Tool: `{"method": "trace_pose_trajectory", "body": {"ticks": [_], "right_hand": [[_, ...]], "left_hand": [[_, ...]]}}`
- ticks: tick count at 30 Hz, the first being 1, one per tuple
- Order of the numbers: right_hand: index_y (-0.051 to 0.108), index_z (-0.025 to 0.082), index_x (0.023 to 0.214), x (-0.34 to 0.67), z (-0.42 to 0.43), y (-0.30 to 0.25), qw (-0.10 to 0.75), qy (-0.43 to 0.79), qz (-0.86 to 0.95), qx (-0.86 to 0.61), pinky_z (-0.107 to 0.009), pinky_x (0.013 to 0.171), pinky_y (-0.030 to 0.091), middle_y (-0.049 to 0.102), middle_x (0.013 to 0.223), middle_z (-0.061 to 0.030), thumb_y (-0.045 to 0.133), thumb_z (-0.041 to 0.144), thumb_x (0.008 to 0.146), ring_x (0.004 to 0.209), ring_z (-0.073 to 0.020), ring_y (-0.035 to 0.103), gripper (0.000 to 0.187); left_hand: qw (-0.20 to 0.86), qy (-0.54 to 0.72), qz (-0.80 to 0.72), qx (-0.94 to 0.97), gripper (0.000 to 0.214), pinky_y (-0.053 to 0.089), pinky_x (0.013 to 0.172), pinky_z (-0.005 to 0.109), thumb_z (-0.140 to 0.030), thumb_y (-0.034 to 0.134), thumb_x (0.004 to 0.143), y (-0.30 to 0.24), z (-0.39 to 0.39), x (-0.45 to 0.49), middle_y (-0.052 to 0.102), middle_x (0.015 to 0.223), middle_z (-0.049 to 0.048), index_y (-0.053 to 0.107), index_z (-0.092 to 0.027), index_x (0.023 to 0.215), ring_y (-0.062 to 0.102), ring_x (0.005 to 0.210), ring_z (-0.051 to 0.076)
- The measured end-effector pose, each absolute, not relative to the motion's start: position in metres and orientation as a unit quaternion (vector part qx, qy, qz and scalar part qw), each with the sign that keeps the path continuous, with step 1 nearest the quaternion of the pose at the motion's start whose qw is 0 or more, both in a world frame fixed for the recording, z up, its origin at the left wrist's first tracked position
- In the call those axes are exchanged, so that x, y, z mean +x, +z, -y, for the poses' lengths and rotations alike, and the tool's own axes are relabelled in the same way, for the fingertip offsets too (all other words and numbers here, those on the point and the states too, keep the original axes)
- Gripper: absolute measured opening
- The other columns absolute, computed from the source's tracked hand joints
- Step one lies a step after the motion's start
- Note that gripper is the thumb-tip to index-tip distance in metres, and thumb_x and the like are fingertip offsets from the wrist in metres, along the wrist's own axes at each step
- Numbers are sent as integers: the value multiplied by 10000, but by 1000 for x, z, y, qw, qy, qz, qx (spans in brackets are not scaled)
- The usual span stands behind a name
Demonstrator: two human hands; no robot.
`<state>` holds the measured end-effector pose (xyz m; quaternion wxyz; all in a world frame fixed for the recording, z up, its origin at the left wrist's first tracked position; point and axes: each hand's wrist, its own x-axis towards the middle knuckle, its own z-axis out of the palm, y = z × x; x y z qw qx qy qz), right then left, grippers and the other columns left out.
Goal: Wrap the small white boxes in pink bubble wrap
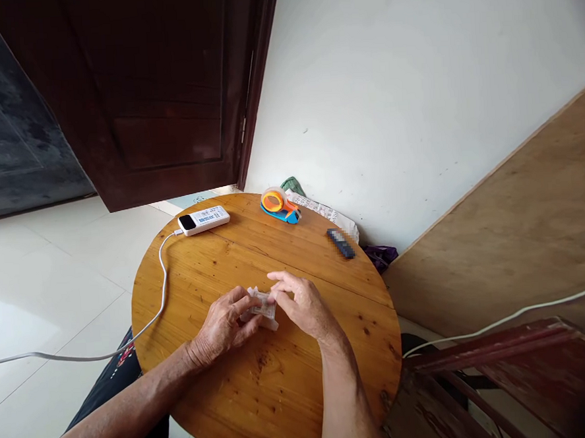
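Both my hands meet near the middle of a round wooden table. Between them is a small folded piece of pale printed paper, perhaps a banknote. My left hand pinches its left side with curled fingers. My right hand holds the right side, fingertips pressed on the top edge. Much of the paper is hidden under my fingers.
At the table's far edge lie a white power bank with a white cable trailing left, an orange and blue tape dispenser, and a small dark object. A white wall, dark door, wooden board and wooden chair surround the table.
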<state>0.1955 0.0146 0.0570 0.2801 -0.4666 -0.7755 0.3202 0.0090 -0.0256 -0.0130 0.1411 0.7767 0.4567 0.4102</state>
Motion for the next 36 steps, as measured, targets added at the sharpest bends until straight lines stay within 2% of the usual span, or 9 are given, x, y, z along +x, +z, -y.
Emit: {"method": "trace_pose_trajectory", "body": {"ticks": [2, 5, 8, 11, 20, 23, 32, 36], "right_hand": [[641, 190, 1074, 197, -19, 53, 315, 304, 738, -513, -319, 830, 511, 757, 799, -18, 511, 178, 842, 813, -190, 700, 266], [642, 192, 1092, 198, -24, 42, 331, 297, 722, -529, -356, 900, 487, 731, 996, -60, 613, 268, 811, 981, -218, 666, 292], [621, 236, 1179, 198, -27, 30, 293, 353, 735, -499, -388, 985, 444, 667, 1215, -65, 678, 269, 772, 1164, -235, 591, 412], [608, 273, 1206, 199, -29, 23, 254, 419, 720, -492, -396, 968, 451, 619, 1309, -49, 683, 277, 780, 1234, -243, 543, 433], [574, 265, 1256, 198, -28, 28, 257, 484, 692, -470, -405, 965, 447, 590, 1340, -74, 691, 347, 788, 1265, -259, 512, 489], [595, 267, 1219, 195, -26, 30, 249, 481, 689, -481, -402, 973, 444, 586, 1344, -64, 707, 385, 782, 1287, -263, 490, 467], [587, 261, 1216, 194, -30, 25, 257, 490, 686, -472, -396, 965, 439, 596, 1336, -63, 691, 345, 775, 1271, -256, 512, 461], [601, 262, 1188, 198, -32, 23, 263, 503, 676, -471, -399, 964, 440, 615, 1305, -66, 736, 359, 735, 1267, -262, 517, 482]], "left_hand": [[130, 414, -458, 776, 141, 463, 615, 228, -297, 598, 882, -12, 26, 10, 626, 807, 35, 695, -200, 917, 589, 669, 135], [124, 423, -453, 775, 156, 455, 603, 226, -313, 602, 888, -11, 25, 10, 623, 786, 36, 700, -191, 885, 580, 649, 131], [123, 431, -444, 776, 161, 457, 609, 223, -319, 598, 895, -11, 25, 11, 625, 782, 31, 715, -210, 896, 585, 649, 128], [118, 424, -455, 774, 149, 461, 622, 229, -318, 613, 887, -13, 25, 12, 629, 785, 29, 732, -231, 905, 593, 663, 133], [123, 431, -454, 770, 135, 458, 618, 221, -282, 623, 868, -14, 24, 12, 624, 773, 23, 746, -240, 907, 586, 652, 124], [134, 428, -451, 772, 130, 459, 622, 221, -284, 637, 864, -11, 24, 12, 628, 773, 18, 749, -254, 922, 595, 661, 126], [121, 445, -448, 766, 136, 457, 615, 222, -306, 634, 864, -16, 21, 13, 608, 754, 17, 749, -240, 894, 580, 650, 122], [127, 444, -438, 771, 173, 464, 626, 223, -332, 606, 880, -13, 22, 12, 603, 764, 20, 748, -243, 919, 577, 662, 122]]}}
